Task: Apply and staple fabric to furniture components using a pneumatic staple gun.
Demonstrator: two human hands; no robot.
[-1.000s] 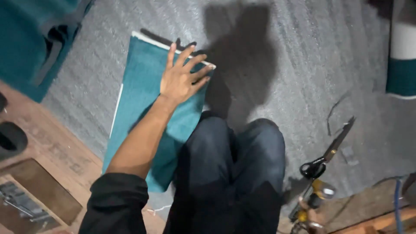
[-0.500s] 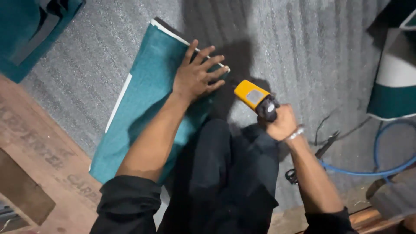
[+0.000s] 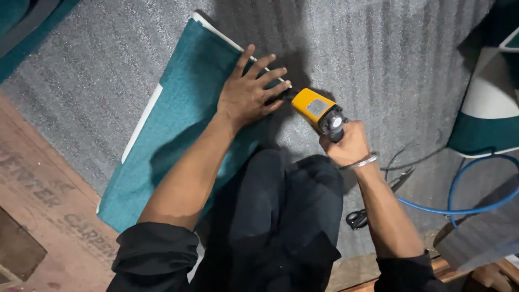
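Teal fabric-covered panel [image 3: 178, 130], head view: it lies flat on the grey ribbed mat [image 3: 378, 54], its long axis running from the lower left, near the wooden floor [image 3: 48, 200], up toward the upper right, where a white edge shows. The left hand [image 3: 246, 97] rests on the panel's upper right end, palm down, fingers spread wide, holding nothing and pressing the cloth flat. The right hand [image 3: 346, 143] has its grip wrapped tight around the rear of a yellow power tool [image 3: 316, 111]. The tool's nose points left at the panel's right edge, just beside the left fingertips; whether it touches the cloth is hard to tell in the shadow there. A blue hose [image 3: 470, 208] curls at the right, scissors [image 3: 359, 216] lie beside the right forearm, and dark trousers [image 3: 281, 216] fill the lower centre.
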